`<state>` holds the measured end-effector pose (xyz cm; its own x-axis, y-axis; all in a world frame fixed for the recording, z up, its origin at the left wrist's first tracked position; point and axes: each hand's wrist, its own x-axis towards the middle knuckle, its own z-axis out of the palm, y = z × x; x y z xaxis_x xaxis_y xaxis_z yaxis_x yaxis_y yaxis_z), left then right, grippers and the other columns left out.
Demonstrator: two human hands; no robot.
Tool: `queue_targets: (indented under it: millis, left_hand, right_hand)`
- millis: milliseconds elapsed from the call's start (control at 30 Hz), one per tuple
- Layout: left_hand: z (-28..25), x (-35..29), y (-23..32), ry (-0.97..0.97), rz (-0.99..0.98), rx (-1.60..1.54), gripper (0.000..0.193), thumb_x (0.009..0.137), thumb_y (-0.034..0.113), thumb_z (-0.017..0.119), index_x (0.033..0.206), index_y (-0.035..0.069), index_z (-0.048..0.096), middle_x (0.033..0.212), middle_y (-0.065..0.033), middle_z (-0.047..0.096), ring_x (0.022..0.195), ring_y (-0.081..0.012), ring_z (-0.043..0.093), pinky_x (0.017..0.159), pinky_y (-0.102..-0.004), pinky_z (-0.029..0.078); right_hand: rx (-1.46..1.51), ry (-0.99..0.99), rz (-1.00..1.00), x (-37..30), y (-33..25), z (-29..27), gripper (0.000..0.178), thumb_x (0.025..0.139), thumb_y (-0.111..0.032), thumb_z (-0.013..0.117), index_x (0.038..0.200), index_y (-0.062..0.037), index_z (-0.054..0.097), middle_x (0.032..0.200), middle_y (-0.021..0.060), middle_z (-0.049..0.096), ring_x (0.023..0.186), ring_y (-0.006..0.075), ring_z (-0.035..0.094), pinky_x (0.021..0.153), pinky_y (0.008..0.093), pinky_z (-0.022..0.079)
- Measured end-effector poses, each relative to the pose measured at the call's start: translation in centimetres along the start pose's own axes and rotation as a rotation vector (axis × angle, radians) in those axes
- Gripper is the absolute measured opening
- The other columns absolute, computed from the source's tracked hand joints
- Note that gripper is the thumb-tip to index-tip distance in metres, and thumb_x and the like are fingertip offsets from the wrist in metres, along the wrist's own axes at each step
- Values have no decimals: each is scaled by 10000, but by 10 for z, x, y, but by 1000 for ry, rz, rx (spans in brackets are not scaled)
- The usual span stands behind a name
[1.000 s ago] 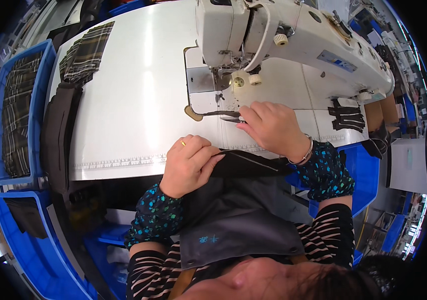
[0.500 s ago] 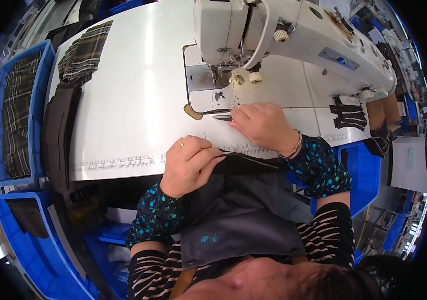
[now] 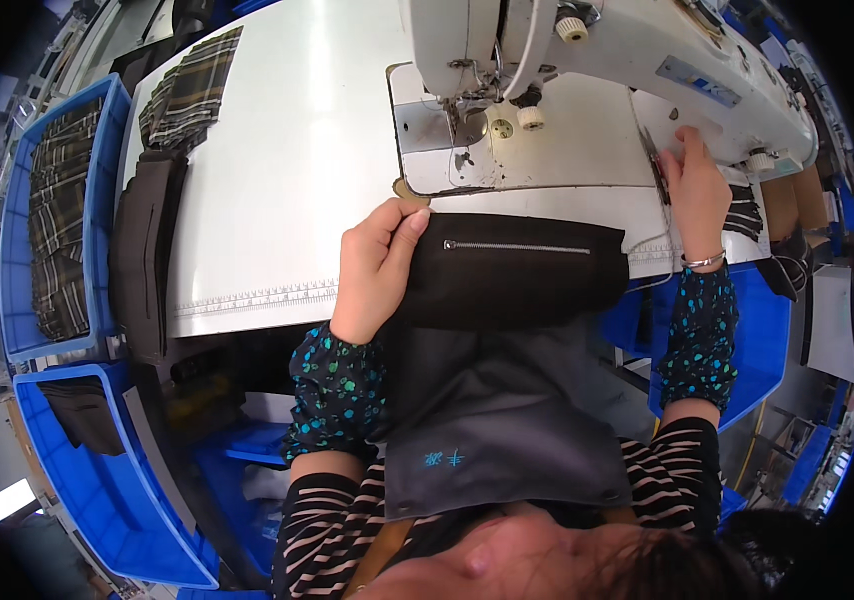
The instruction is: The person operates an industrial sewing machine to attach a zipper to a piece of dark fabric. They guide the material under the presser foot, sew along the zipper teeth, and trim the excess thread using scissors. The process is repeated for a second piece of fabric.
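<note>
My left hand [image 3: 377, 265] pinches the upper left corner of a dark brown fabric panel [image 3: 527, 285] between thumb and fingers. A silver zipper [image 3: 517, 246] runs across the panel, which lies over the table's front edge with its lower part against my apron. At the right, my right hand [image 3: 699, 195] has its fingers apart beside a pair of thread snips [image 3: 655, 165] on the table. A thin cord [image 3: 662, 265] trails from near the snips over the table edge. Above the panel stands the sewing machine's needle area [image 3: 462, 120].
The white machine arm [image 3: 667, 70] spans the upper right. Dark fabric strips [image 3: 744, 212] lie beyond my right hand. Plaid pieces [image 3: 192, 90] and a stack of dark panels [image 3: 147, 260] lie at left, near blue bins [image 3: 107, 220]. Another blue bin [image 3: 757, 330] is below right.
My right hand has moved right with the snips and let go of them. My left hand has brought the panel up onto the table edge, its zipper now showing. The view has shifted slightly.
</note>
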<state>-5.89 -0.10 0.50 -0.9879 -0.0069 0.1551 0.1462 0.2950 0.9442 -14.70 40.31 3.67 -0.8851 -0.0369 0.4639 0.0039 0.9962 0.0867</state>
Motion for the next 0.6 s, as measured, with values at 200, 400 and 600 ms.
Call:
queue_targets:
  millis: [200,400,600]
  left_hand:
    - [-1,1,1,-4,-30,0,190,1074,137,650,1084,-42,712,826,-66,691,788,-99,584,753,-268,502]
    - [-2,0,-3,-11,-50,-37,191,1079,141,645,1091,-37,712,858,-42,701,820,-89,583,776,-260,498]
    - [-4,-4,-8,-27,-40,-89,180,1076,139,651,1106,-26,715,888,-23,714,845,-85,598,801,-255,502]
  right_hand:
    - [70,57,-43,-6,-2,0,196,970,-239,713,1111,-122,643,1069,68,745,883,328,736,684,423,569]
    - [449,19,-185,-22,-31,-12,273,949,-281,755,1128,-88,687,988,87,745,871,297,734,726,381,560]
    - [1104,-522,-321,-37,-108,-45,373,855,-264,856,1104,-28,708,896,129,729,821,274,715,764,365,546]
